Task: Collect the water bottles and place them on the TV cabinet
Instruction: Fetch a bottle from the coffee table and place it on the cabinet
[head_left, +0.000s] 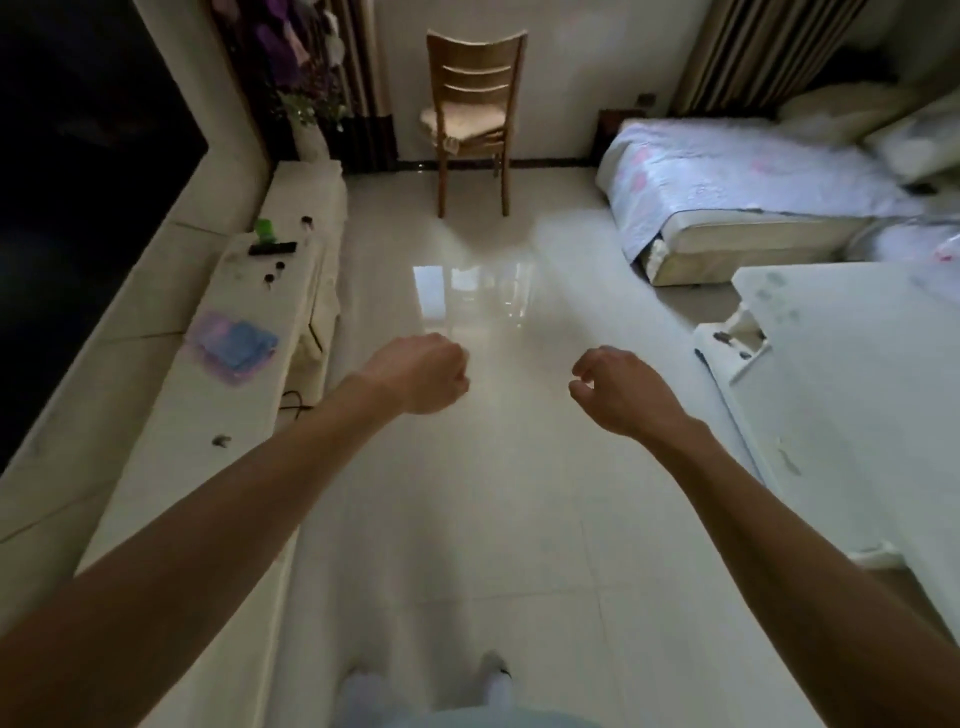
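Pale floor tiles (467, 519) run beside the TV cabinet (171, 441), and over them your left hand (421, 379) is a bare fist and your right hand (618, 389) loosely curled, both empty. No water bottle shows for certain, only a green thing (265, 231) at the cabinet's far end; expect bottles to be light, slippery and squashy, so wrap the waist.

tv cabinet (171, 441) with folded cloth (234, 345)
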